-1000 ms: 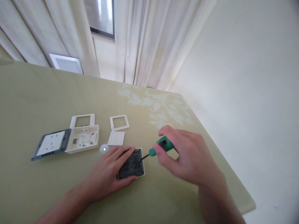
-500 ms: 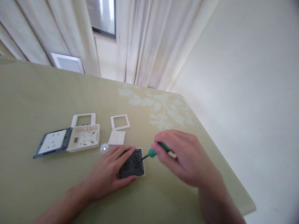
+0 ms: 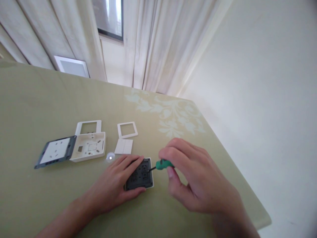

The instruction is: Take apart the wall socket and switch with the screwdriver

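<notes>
1. Nearest, our right hand [image 3: 198, 178] is clamped on a green-handled screwdriver [image 3: 164, 164], thumb below the handle and fingers over it.
2. Our left hand [image 3: 116, 181] clasps a dark module [image 3: 143, 176] lying on the table [image 3: 173, 215], thumb along its near edge; the screwdriver's tip meets its face towards the right.
3. Just beyond our left fingers we see a small round piece [image 3: 110, 157] and a white two-part panel [image 3: 123, 146].
4. Left of these, a grey-edged plate [image 3: 55, 151] meets an open white box [image 3: 86, 153].
5. Behind, we find two white frames [image 3: 128, 136].
6. Farthest, pale curtains [image 3: 165, 49] hang beside a window [image 3: 109, 16].
</notes>
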Available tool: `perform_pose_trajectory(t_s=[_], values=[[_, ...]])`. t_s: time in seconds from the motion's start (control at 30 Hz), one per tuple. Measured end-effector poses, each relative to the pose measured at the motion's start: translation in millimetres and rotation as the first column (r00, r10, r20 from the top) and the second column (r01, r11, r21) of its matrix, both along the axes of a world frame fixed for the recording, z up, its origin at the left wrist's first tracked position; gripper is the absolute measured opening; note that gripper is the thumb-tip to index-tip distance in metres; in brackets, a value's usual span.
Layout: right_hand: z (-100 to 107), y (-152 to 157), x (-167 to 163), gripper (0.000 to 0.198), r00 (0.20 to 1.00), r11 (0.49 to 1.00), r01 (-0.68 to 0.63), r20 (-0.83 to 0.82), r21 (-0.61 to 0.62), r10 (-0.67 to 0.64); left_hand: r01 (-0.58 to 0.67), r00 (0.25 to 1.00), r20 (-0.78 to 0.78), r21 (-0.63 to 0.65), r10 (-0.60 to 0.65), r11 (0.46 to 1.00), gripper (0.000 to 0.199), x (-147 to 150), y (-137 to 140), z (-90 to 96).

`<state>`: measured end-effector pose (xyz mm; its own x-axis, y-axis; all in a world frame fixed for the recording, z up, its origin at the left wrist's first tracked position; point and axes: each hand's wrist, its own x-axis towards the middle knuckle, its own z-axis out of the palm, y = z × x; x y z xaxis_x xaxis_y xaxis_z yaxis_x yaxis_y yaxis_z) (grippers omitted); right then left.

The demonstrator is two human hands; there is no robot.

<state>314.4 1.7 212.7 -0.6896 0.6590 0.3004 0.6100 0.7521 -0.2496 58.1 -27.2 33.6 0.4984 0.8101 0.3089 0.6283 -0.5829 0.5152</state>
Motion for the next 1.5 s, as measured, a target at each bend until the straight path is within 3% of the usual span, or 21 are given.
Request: perform_pose_trajectory(t_s=[0.13, 0.2, 0.27, 0.37, 0.43, 0.5, 0.57, 0.63, 0.7, 0.83, 0.9, 1.07, 1.17, 1.3, 1.5], values=[[-5, 13, 4, 0.026, 0.963, 0.964, 0.265, 0.037, 0.007, -0.265, 0.028, 1.000, -0.001, -0.009, -0.028, 1.000, 0.076, 0, 1, 0.9], [-6, 14, 3, 0.021, 0.987, 0.987, 0.160, 0.036, -0.020, -0.159, 0.043, 0.999, 0.003, -0.014, -0.043, 0.999, 0.076, 0, 1, 1.1], [-4, 9, 1, 0.010, 0.997, 0.996, -0.073, -0.022, -0.045, 0.072, 0.052, 0.999, 0.004, -0.018, -0.052, 0.998, 0.075, -1, 1, 1.3], [-3, 1, -3, 0.028, 0.962, 0.964, -0.257, -0.115, -0.068, 0.248, 0.056, 0.998, 0.003, -0.017, -0.056, 0.998, 0.074, -1, 2, 1.6], [-4, 1, -3, 0.027, 0.974, 0.976, -0.199, -0.128, -0.083, 0.188, 0.053, 0.999, -0.005, -0.010, -0.053, 0.999, 0.076, -2, 2, 2.0], [-7, 5, -1, 0.012, 0.996, 0.999, -0.028, -0.090, -0.028, 0.025, 0.052, 0.998, -0.022, 0.001, -0.052, 0.999, 0.078, -3, 2, 2.6], [-10, 9, 1, 0.033, 0.989, 0.987, 0.144, -0.042, 0.071, -0.141, 0.054, 0.998, -0.046, 0.011, -0.053, 0.998, 0.078, -4, 2, 3.8], [-10, 9, 1, 0.045, 0.979, 0.969, 0.205, -0.014, 0.140, -0.205, 0.056, 0.996, -0.071, 0.022, -0.055, 0.998, 0.078, -4, 3, 6.0], [-7, 6, 0, 0.039, 0.994, 0.986, 0.105, 0.005, 0.129, -0.107, 0.061, 0.995, -0.086, 0.024, -0.059, 0.998, 0.077, -4, 3, 9.4], [6, -4, 0, 0.013, 0.982, 0.981, -0.187, -0.016, -0.046, 0.186, 0.080, 0.993, -0.089, -0.030, -0.082, 0.996, 0.074, -6, 8, 16.6], [11, -7, 2, 0.014, 0.987, 0.980, -0.163, -0.013, -0.112, 0.162, 0.087, 0.992, -0.087, -0.077, -0.094, 0.993, 0.075, -9, 11, 18.8], [10, -10, 5, 0.026, 0.988, 0.985, 0.143, 0.070, -0.097, -0.137, 0.102, 0.991, -0.077, -0.102, -0.110, 0.990, 0.075, -11, 11, 29.2], [8, -10, 3, 0.030, 0.993, 0.987, 0.111, 0.045, -0.113, -0.107, 0.132, 0.991, -0.008, -0.114, -0.133, 0.985, 0.065, 3, 8, 44.9], [8, -11, 1, 0.020, 0.997, 0.992, 0.068, 0.038, -0.107, -0.064, 0.197, 0.978, 0.118, -0.215, -0.174, 0.957, 0.027, 29, 14, 58.0], [7, -11, 1, 0.012, 0.999, 0.998, 0.011, 0.036, -0.056, -0.009, 0.286, 0.935, 0.289, -0.270, -0.206, 0.919, 0.032, 39, 24, 47.1]])
